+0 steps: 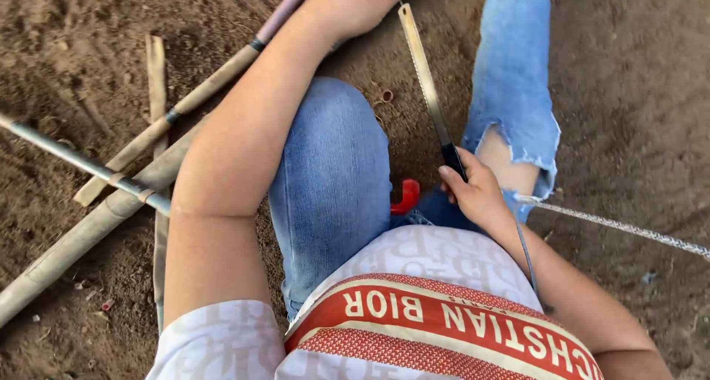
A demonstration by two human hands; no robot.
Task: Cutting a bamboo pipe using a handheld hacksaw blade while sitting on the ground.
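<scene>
We observe a floor of loose brown soil [629,69] filling the view, with the person seated on it in faded, ripped blue jeans [333,180] and a white patterned shirt crossed by a red band [414,313]. To the left lie several long, dusty, tan bamboo poles [89,224] crossing one another, with a thin grey metal rod [74,158] laid across them and a flat split strip of bamboo [156,76] beside. We record the left hand [355,2] at the top edge, resting on a jointed bamboo pole [214,84] that runs diagonally up to it; the fingers are cut off by the frame, so we cannot tell whether they are closed about the pole. The right hand [477,195] is clenched around the black handle of a long, narrow, toothed saw blade of pale metal [425,76], which points up and away between the knees, its tip close to the left hand. A twisted grey-white rope [621,227] runs right from beside the right wrist. A small red curved plastic piece [407,195] shows just beside the left thigh, partly hidden.
</scene>
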